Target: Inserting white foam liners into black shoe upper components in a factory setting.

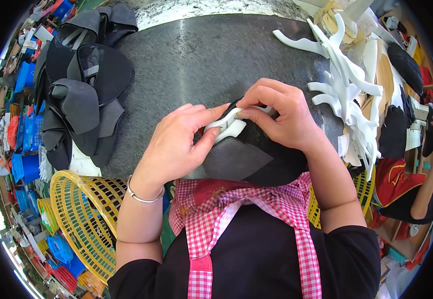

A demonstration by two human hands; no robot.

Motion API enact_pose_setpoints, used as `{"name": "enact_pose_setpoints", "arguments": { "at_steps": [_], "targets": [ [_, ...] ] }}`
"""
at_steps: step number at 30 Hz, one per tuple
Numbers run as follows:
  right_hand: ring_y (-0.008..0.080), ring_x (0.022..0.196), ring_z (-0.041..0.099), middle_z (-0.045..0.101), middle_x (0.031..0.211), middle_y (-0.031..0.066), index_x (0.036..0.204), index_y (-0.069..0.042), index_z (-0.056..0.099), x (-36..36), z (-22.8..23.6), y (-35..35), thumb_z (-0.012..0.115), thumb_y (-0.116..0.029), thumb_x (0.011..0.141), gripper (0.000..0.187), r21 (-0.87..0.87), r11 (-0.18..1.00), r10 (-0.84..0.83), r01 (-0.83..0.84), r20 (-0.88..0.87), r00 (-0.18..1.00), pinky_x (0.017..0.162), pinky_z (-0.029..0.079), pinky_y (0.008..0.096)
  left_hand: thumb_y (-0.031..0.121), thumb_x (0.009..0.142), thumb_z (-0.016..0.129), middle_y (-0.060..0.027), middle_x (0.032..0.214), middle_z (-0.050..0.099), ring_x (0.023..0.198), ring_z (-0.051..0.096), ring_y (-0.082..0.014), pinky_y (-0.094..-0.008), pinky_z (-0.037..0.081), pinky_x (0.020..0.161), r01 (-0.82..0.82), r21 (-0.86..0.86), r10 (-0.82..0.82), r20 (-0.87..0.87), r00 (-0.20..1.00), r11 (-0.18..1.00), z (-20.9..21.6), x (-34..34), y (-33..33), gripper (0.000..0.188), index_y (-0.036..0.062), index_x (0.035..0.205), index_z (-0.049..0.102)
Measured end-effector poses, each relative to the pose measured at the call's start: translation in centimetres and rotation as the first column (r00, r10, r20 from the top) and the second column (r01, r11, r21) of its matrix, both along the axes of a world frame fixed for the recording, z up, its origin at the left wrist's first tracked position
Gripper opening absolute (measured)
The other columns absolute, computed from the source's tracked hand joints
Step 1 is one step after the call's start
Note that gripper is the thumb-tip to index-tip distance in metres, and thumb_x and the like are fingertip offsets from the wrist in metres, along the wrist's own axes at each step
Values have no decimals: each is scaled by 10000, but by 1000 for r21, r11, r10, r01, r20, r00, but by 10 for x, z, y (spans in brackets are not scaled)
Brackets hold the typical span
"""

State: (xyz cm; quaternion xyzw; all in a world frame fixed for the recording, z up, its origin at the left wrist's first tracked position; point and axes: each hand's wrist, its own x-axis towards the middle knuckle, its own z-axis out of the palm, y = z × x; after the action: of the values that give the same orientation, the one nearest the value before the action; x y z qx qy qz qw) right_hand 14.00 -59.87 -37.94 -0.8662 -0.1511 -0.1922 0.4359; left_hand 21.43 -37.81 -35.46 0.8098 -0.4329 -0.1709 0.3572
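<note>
A black and grey fabric shoe upper (pixel 276 152) lies at the table's near edge, close to my body. Along its opening runs a curved white foam strip (pixel 234 130), one end of it bent over the dark fabric. My left hand (pixel 179 137) pinches the strip between thumb and fingers on the left side. Close by, my right hand (pixel 288 114) has thumb and forefinger closed on the strip at the upper edge of the opening. The fingers partly hide where strip and fabric meet.
Stacked black and grey shoe uppers (pixel 79 107) lie on the left of the dark tabletop (pixel 176 60). Curved white foam strips (pixel 348 84) are heaped at the right. A yellow plastic basket (pixel 84 214) stands below left. Another person's arm (pixel 423 192) shows at far right.
</note>
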Motion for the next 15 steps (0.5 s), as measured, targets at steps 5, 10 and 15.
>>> {"name": "enact_pose_setpoints", "arguments": {
  "at_steps": [5,10,15],
  "targets": [
    [275,717,669,653,800,104,892,-31,673,0,0,4,751,-46,790,129,-4,1000,-27,27,-32,999,630,539,344,32,825,640,-123,770,588,732,543,-264,-366,445,683,25,-63,-24,12,1000,998,-8,5,2,374,7,1197,673],
    [272,729,657,638,809,76,920,-51,664,1,-4,11,758,-80,774,176,-43,995,-89,90,40,995,604,533,357,33,806,644,-114,794,610,791,582,-268,-373,459,715,60,-23,-59,55,997,998,-5,10,1,342,-2,1144,684],
    [244,753,644,584,803,40,867,-94,649,-3,-1,17,725,-116,765,129,-303,941,-128,149,89,988,567,517,382,115,768,781,-91,829,670,761,659,-206,-305,507,686,10,-81,-8,21,1000,997,4,9,-11,236,-17,951,710]
  ]
}}
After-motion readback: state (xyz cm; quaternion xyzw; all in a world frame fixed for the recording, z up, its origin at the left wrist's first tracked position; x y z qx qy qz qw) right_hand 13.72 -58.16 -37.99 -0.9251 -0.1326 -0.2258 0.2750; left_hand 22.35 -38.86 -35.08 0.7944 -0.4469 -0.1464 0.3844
